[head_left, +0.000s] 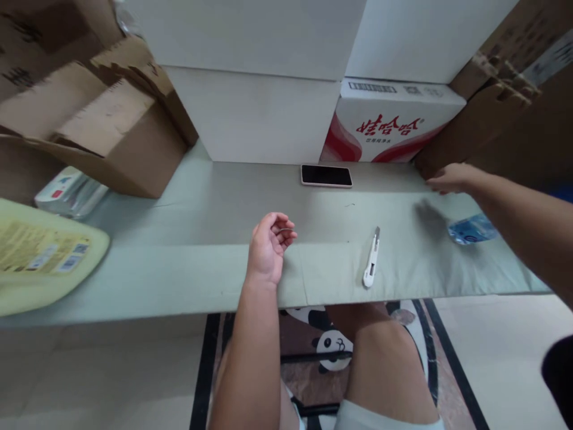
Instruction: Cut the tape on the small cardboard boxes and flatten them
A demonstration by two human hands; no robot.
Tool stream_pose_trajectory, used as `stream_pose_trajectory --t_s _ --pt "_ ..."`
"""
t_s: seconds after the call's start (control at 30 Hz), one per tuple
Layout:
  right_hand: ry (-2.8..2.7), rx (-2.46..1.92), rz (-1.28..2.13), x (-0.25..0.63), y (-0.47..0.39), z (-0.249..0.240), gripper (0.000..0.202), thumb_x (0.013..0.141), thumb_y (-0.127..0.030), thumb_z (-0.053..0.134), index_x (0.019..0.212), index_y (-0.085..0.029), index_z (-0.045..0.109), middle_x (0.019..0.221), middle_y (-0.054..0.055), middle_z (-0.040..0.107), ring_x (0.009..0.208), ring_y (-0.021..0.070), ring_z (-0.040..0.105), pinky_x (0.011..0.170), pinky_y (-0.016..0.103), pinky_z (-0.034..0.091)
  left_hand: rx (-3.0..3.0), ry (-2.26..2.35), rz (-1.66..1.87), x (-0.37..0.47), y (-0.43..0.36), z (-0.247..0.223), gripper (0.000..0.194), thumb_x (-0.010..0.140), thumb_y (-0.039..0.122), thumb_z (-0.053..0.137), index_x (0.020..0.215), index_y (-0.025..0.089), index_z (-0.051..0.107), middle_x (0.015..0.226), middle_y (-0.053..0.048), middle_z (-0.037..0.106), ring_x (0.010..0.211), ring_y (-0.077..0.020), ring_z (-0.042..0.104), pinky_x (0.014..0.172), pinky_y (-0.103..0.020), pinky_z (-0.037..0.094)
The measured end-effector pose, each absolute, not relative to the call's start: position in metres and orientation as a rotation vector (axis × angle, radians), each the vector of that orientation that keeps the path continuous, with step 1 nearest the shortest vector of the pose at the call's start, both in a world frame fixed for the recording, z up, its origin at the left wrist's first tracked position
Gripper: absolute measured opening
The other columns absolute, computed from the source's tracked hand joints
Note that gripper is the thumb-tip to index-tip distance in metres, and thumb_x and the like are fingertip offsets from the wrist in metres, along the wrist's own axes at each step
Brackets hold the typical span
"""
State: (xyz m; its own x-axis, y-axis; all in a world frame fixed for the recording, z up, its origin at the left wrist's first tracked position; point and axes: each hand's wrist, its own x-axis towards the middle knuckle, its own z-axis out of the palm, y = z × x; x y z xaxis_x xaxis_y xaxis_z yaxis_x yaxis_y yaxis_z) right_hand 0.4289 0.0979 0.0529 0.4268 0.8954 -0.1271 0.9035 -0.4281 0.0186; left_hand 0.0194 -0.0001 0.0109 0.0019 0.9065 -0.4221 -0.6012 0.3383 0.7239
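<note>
Over the near middle of the green-covered table (152, 239), my left hand (268, 248) is raised palm inward, its fingers loosely curled with gaps between them. A thin line shows by its fingertips; I cannot tell what it is. My right hand (454, 179) reaches to the far right, beside a large brown carton (505, 137). Its fingers are drawn together, and whatever they may hold is hidden. Between the hands lies a white utility knife (371, 263), a short bit of blade end pointing away from me. A phone (326, 175) with a dark screen lies farther back.
White boxes (268, 113) stand stacked at the back, with a red-and-white printed carton (389, 122) beside them. Under my right forearm lies a blue-labelled clear plastic item (472, 229). At left are an open cardboard box (129, 131), a wrapped pack (71, 191) and a yellow-green bottle (49, 257).
</note>
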Motion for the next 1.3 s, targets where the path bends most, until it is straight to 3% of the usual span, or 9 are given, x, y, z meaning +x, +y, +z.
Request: stream_pose_trajectory --t_s 0.13,0.43,0.53,0.67,0.77,1.0,1.13,1.2,1.3 --pt "1.749 2.177 -0.49 0.349 0.094 0.062 0.016 0.086 -0.021 0.066 0.072 -0.015 0.071 0.073 0.009 0.071 0.059 0.0157 0.062 0.066 0.03 0.046 0.356 0.959 1.263 0.002 -0.009 0.013 0.027 0.068 0.043 0.066 0.074 0.018 0.061 0.066 0.001 0.063 0.055 -0.0086 0.058 0.059 -0.022 0.044" --pt "2.564 1.576 -0.291 0.083 0.115 0.048 0.048 0.088 -0.04 0.051 0.135 -0.031 0.055 0.12 0.005 0.07 0.108 0.0276 0.066 0.084 0.037 0.052 0.204 0.918 1.424 -0.062 -0.033 0.022 0.024 0.07 0.041 0.061 0.073 0.017 0.059 0.065 0.001 0.06 0.056 -0.0083 0.056 0.06 -0.022 0.042" --pt "2.852 1.393 -0.297 -0.012 0.12 0.047 0.061 0.088 -0.037 0.051 0.148 -0.032 0.041 0.147 0.006 0.053 0.119 0.0286 0.062 0.09 0.041 0.053 0.146 0.907 1.479 -0.083 -0.035 0.024 0.022 0.072 0.04 0.059 0.072 0.018 0.058 0.065 0.001 0.058 0.056 -0.0087 0.055 0.061 -0.023 0.042" --pt "3.073 1.251 -0.29 -0.111 0.125 0.058 0.055 0.089 -0.03 0.05 0.144 -0.031 0.046 0.169 0.001 0.008 0.119 0.028 0.063 0.096 0.045 0.053 0.11 0.909 1.522 -0.109 -0.034 0.023 0.022 0.074 0.038 0.056 0.069 0.017 0.057 0.063 0.0 0.056 0.055 -0.0089 0.053 0.06 -0.024 0.042" --pt "3.142 1.074 -0.307 -0.15 0.132 0.063 0.053 0.089 -0.027 0.044 0.141 -0.023 0.049 0.168 0.0 0.013 0.132 0.0275 0.054 0.107 0.043 0.047 0.099 0.929 1.546 -0.123 -0.034 0.022 0.021 0.074 0.038 0.055 0.068 0.018 0.056 0.063 0.001 0.054 0.055 -0.0091 0.051 0.061 -0.024 0.042" --pt "3.29 1.141 -0.402 -0.11 0.118 0.059 0.052 0.088 -0.028 0.043 0.137 -0.014 0.056 0.154 0.008 0.046 0.132 0.0255 0.055 0.106 0.035 0.048 0.042 1.042 1.797 -0.136 -0.042 0.023 0.019 0.075 0.038 0.051 0.069 0.02 0.051 0.061 0.003 0.046 0.053 -0.009 0.045 0.058 -0.024 0.037" --pt "3.511 1.198 -0.678 -0.015 0.054 0.059 0.033 0.095 -0.034 0.044 0.104 -0.021 0.073 0.127 0.007 0.069 0.111 0.0229 0.069 0.09 0.033 0.057 -0.021 1.16 2.218 -0.145 -0.045 0.018 0.017 0.078 0.028 0.045 0.064 0.021 0.042 0.058 0.005 0.036 0.053 -0.0095 0.041 0.059 -0.024 0.035" --pt "3.702 1.075 -0.752 0.041 0.006 0.056 0.025 0.094 -0.026 0.05 0.081 -0.022 0.072 0.109 0.005 0.076 0.108 0.022 0.071 0.093 0.033 0.057 -0.017 1.282 2.415 -0.147 -0.045 0.015 0.017 0.079 0.027 0.043 0.064 0.021 0.041 0.061 0.003 0.04 0.06 -0.0107 0.046 0.064 -0.025 0.037" --pt "3.738 1.078 -0.68 0.118 -0.072 0.049 0.024 0.087 -0.014 0.053 0.098 -0.022 0.073 0.116 0.008 0.074 0.102 0.0205 0.073 0.083 0.03 0.06 0.207 1.359 2.412 -0.141 -0.043 0.014 0.018 0.083 0.033 0.043 0.075 0.021 0.053 0.079 -0.001 0.058 0.083 -0.0136 0.058 0.076 -0.026 0.042"
